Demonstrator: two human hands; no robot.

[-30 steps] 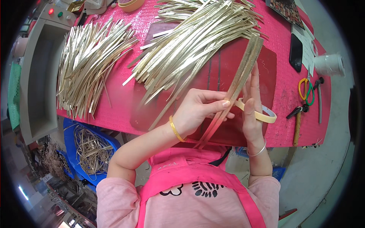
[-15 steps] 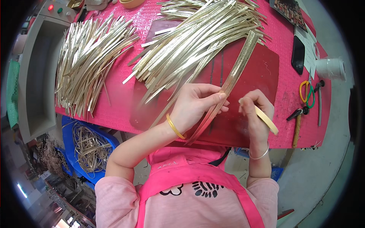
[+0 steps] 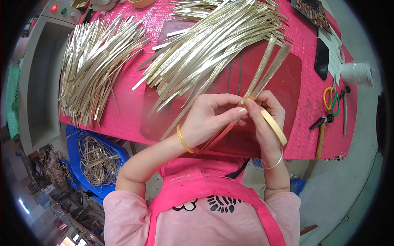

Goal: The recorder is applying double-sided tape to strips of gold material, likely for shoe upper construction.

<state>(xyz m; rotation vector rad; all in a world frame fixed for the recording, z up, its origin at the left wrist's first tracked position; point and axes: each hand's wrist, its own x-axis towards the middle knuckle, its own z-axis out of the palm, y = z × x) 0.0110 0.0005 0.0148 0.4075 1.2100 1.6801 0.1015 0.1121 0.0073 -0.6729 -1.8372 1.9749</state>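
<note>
Two narrow metallic gold strips [image 3: 262, 67] fan apart at their far ends, above a dark red mat. My left hand [image 3: 215, 112] pinches them between thumb and fingers, and their lower ends, tinted red, hang toward my apron. My right hand [image 3: 266, 117] is closed beside it, thumb and fingertips meeting at the strips next to my left thumb. A narrow cream band [image 3: 274, 126], looking like a roll of tape seen edge-on, is held in my right hand against the palm side. What exactly sits between the right fingertips is hidden.
A big pile of gold strips [image 3: 213, 49] lies beyond my hands, another pile [image 3: 96, 69] to the left. Scissors [image 3: 331, 100], a black phone [image 3: 321, 59] and a white spool [image 3: 356, 74] are at right. A blue bin [image 3: 76, 143] of tangled strips stands below the table's left edge.
My right hand has moved left and up to meet the strips at my left fingertips, carrying the cream band. The strips, earlier lying together, now spread apart at the far end.
</note>
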